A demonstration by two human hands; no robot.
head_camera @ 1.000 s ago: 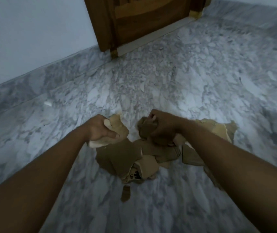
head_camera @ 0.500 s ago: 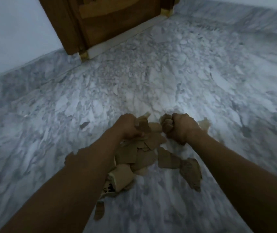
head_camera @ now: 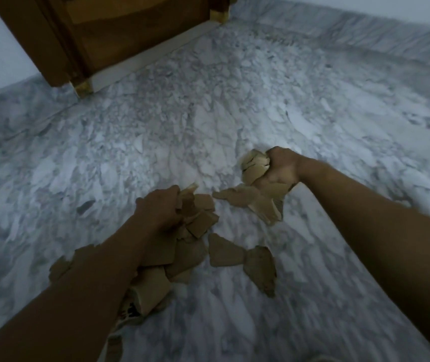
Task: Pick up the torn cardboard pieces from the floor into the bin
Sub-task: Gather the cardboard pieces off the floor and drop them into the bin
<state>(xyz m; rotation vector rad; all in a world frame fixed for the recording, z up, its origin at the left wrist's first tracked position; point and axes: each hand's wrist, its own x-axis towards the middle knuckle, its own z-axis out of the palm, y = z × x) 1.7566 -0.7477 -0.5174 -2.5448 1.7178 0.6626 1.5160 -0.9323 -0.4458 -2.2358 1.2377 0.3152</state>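
Left hand (head_camera: 156,207) and right hand (head_camera: 279,171) each clench a wad of torn cardboard scraps (head_camera: 254,163).
More jagged brown pieces (head_camera: 224,253) lie on the veined grey marble floor (head_camera: 156,142); black print on one is unreadable.

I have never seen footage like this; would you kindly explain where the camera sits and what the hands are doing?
There is no machine here: a person wears one wide-angle camera on the head, looking forward and down. The left hand grips a bunch of torn cardboard pieces, and the right hand grips another bunch. More pieces lie loose on the marble floor, such as one flat piece nearer the camera. A wooden door stands behind. No bin is in view.
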